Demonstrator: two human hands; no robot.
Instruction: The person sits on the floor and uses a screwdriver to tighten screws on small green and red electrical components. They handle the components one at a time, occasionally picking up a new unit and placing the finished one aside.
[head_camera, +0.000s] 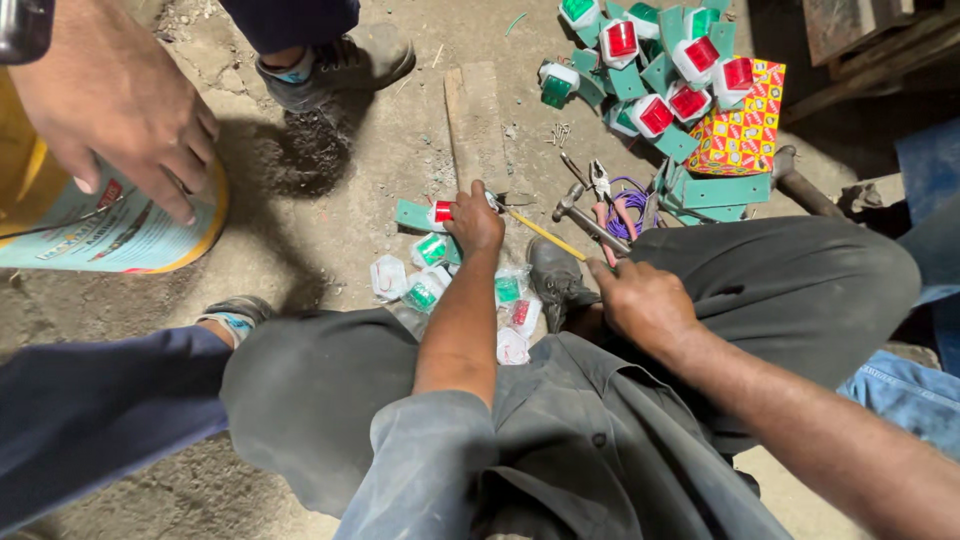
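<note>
Down at the far left, another person's hand (115, 100) presses spread fingers on a yellow and pale blue can (110, 225), which is cut off by the picture's edge. That person's dark blue trouser legs and worn shoe (335, 65) stand on the dusty concrete floor (330, 200).

Right of that, the wearer's left hand (474, 222) reaches forward between grey-trousered knees. Its grip is closed over the near end of a green bracket with a red lamp (425, 213). The bracket lies flat on the floor, long axis running left to right, with the free green end pointing left; the hand covers the right end. Loose green and red lamps in clear wrappers (425, 285) lie just near of it, some hidden by the forearm.

A yellow-handled screwdriver (540, 232) slants away from the left hand toward the right. Beside it sits a small hammer (580, 215), head to the left, with pliers (600, 180) and purple wire (630, 200).

The right hand (645, 300) rests knuckles up near the hammer's handle; whether its curled fingers grip anything cannot be told. Farther off, a heap of green brackets with red lamps (660, 70) and a patterned red and yellow box (745, 125) lie at the upper right.
</note>
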